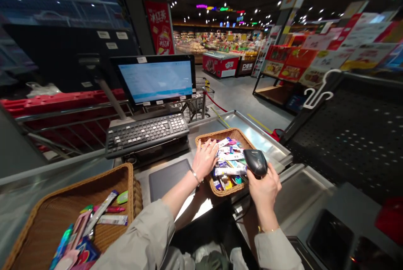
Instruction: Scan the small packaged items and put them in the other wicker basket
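We see left hand (205, 158) palm down, fingers spread and loose on the pile of small colourful sachets (231, 165) in the oval brown wicker basket (217, 133); not gripping any that we can tell. Right hand (264, 186) just right of it, clenched round the black handheld barcode scanner (255, 161), scanner head over the basket's right edge, facing the sachets. Black keyboard (146, 133) just beyond left hand, lit flat monitor (155, 80) above that. Larger rectangular wicker basket (47, 215) with more packets well left of left hand

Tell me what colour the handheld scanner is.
Black, seen best in the head view: the scanner in the right hand.
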A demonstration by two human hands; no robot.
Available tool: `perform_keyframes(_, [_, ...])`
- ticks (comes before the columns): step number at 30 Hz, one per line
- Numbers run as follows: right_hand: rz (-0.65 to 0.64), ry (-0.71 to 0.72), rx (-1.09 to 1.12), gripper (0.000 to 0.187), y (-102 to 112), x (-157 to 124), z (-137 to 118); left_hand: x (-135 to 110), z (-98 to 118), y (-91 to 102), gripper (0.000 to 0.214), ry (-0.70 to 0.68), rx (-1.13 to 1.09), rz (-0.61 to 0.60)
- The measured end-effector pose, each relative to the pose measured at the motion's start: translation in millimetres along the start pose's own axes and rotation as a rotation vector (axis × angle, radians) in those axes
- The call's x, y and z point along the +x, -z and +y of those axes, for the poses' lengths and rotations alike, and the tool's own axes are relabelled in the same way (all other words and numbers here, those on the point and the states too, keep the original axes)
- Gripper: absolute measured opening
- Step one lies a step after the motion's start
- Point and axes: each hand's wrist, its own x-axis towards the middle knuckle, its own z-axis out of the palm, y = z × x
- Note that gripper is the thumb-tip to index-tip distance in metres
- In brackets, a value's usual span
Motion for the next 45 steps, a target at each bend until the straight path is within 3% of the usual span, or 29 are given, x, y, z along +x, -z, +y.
perform_keyframes(8, [-0.153,0.125,0.115,0.057,-36.0,-15.6,-41.0,-58.8,-36.5,42.3,0.045,0.184,0.051,0.058])
perform_keyframes(15, [-0.212,0.209,0.173,0.042,-59.7,-31.8,-72.9,-139.7,-72.9,75.9,0.038,0.374,0.152,0.169])
perform_keyframes(18, [-0.266,0.232,0.21,0.045,-67.4,-43.6,-85.6,-177.3,-88.1,87.8,0.033,0.457,0.189,0.215])
perform_keyframes(24, [-0.36,0.268,0.267,0.049,-78.2,-71.9,-111.6,-245.4,-114.7,112.2,0.031,0.636,0.258,0.187])
perform_keyframes(29, [-0.43,0.322,0.306,0.052,-82.7,-89.8,-130.4,-296.5,-130.5,134.1,0.033,0.807,0.302,0.076])
perform_keyframes(36, [-0.471,0.381,0.305,0.048,-90.5,-108.6,-140.9,-359.8,-142.3,165.5,0.037,1.032,0.324,-0.192])
perform_keyframes(41, [-0.501,0.4,0.314,0.043,-93.3,-119.3,-150.2,-380.6,-134.9,177.6,0.037,1.156,0.284,-0.467])
perform_keyframes(45, [-0.533,0.395,0.337,0.04,-94.2,-126.5,-157.0,-383.2,-129.9,171.2,0.028,1.224,0.294,-0.575])
